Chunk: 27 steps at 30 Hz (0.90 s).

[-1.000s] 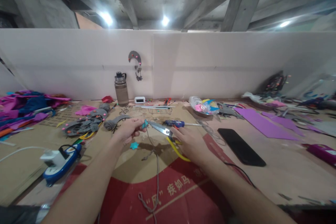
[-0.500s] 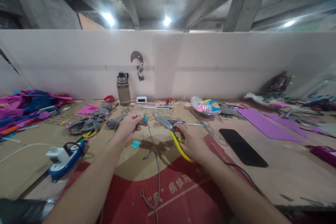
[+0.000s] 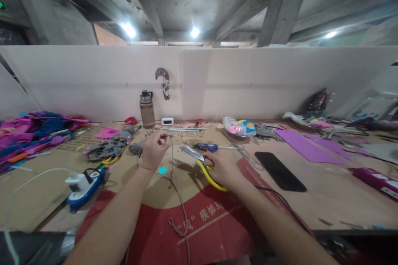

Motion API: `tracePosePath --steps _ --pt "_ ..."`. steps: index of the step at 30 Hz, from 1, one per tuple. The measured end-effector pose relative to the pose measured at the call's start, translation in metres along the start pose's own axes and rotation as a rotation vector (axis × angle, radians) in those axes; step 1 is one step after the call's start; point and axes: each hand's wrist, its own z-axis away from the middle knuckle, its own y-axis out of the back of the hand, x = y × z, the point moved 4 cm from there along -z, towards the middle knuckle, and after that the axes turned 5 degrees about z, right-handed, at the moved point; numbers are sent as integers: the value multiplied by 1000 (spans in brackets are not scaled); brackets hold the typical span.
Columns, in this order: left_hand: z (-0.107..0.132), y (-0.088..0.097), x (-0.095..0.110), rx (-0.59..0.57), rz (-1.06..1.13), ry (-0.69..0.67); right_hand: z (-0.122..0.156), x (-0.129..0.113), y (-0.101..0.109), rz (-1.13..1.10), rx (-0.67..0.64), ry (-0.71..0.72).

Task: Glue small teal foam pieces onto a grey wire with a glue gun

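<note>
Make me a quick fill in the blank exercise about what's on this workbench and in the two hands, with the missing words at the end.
1. The right hand holds a pair of ______.
2. The thin cord hangs from the fingertips of the ______ hand.
3. The black phone lies on the ______ side of the picture.
4. The gray ornament on the white partition is topped by a crescent ______.

Missing words: scissors; left; right; moon.

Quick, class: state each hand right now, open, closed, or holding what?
Left hand: closed, pinching the grey cord.
Right hand: closed, holding the yellow-handled scissors.
</note>
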Motion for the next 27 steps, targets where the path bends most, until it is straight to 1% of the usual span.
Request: tracePosePath --steps 2,4,6,9,13,15,18,22,24,27 --pt "-4 -1 -16 28 145 184 0 1 -5 9 -23 -1" --pt "-7 -1 -32 110 380 383 0 2 -9 18 -35 9" --pt "-10 -4 -40 131 587 489 -1 1 -11 25 -36 20" --pt "-11 -8 -38 74 813 574 -3 -1 -13 28 -31 19" --pt "-10 -10 -30 31 959 635 -3 -5 -12 49 -51 -13" --pt "-10 -9 -29 13 987 638 1 -10 -8 44 -66 25" --pt "-11 -8 -27 -2 971 613 13 -17 0 23 -102 112" --pt "-11 -5 -22 -12 878 536 32 -15 11 64 -149 96" --pt "-10 -6 -21 -16 882 516 39 -15 16 69 -156 122" --pt "-9 -7 -24 15 941 569 43 -17 21 53 -145 202"
